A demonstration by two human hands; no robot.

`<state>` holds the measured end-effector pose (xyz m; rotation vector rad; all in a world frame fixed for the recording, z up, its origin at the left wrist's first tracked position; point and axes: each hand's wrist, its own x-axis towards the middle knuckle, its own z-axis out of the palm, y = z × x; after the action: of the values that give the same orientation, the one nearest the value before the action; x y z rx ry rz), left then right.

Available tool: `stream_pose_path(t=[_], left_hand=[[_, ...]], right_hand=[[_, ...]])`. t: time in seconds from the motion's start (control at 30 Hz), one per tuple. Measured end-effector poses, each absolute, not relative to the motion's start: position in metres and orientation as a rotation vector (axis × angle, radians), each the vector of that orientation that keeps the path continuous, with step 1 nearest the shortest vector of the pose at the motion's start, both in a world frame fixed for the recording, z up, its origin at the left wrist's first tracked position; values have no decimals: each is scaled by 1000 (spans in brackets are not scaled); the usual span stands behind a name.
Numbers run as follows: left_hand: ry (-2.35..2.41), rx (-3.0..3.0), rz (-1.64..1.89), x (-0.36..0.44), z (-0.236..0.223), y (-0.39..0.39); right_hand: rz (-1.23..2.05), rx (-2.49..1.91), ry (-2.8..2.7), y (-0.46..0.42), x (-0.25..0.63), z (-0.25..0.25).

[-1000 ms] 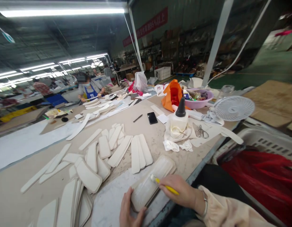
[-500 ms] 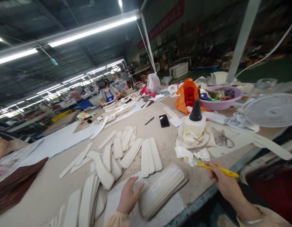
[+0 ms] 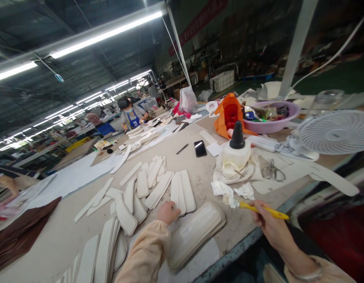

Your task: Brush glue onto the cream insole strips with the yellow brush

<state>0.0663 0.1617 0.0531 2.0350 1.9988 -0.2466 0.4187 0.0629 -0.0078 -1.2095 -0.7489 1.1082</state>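
Observation:
My right hand [image 3: 268, 222] is closed around the yellow handle of a paintbrush [image 3: 261, 209]. The brush's pale, coated bristles rest by crumpled white tissue [image 3: 222, 189]. My left hand [image 3: 169, 213] has curled fingers at the near end of a fan of white, round-ended strips [image 3: 183, 192]; its fingertips are partly hidden, so what they grip does not show. Just right of my left forearm lies a neat stack of similar strips [image 3: 196, 236], its top face shiny and wet-looking. More loose strips [image 3: 125, 214] spread to the left.
Behind the brush stands a white bottle [image 3: 236, 155] with a black cone cap. Scissors [image 3: 273, 171], a fan [image 3: 335, 133], a lilac basin [image 3: 271, 124], an orange bag [image 3: 229, 114] and a phone [image 3: 200, 148] lie around it. A co-worker [image 3: 133, 116] sits across the table.
My left hand has moved forward from beside the wet stack to the fanned strips, and its fingers have curled in. The right hand keeps the brush by the tissue. The view shifts slightly.

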Motion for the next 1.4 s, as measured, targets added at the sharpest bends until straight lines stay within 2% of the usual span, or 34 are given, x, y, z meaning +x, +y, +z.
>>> stream_pose_path(t=[0.23,0.37,0.5,0.6,0.73,0.83,1.07,1.23,1.4], left_hand=[[1891,2056,-297,63,60,163],[1870,2061,-213,56,60,165],[1958,2062,-1,49,71,164],[2019,2086,243,43,97,150],[1922,2092,491,38,138,101],[1737,1963,608,40,153,52],[1457,1640,581,64,113,-33],[1480,1502,652,71,78,-51],[1439,1360,740,67,75,-42]], right_hand=[[1179,-1164,-768,63,420,-16],[1169,-1150,-769,62,420,-16],[1103,-1190,-821,60,416,-12],[992,-1212,-886,55,410,-3],[892,-1146,-971,49,399,18],[975,-1050,-983,49,387,35],[1340,-992,-959,34,363,44],[1306,-1102,-1038,19,355,36],[1192,-1092,-1135,52,336,56]])
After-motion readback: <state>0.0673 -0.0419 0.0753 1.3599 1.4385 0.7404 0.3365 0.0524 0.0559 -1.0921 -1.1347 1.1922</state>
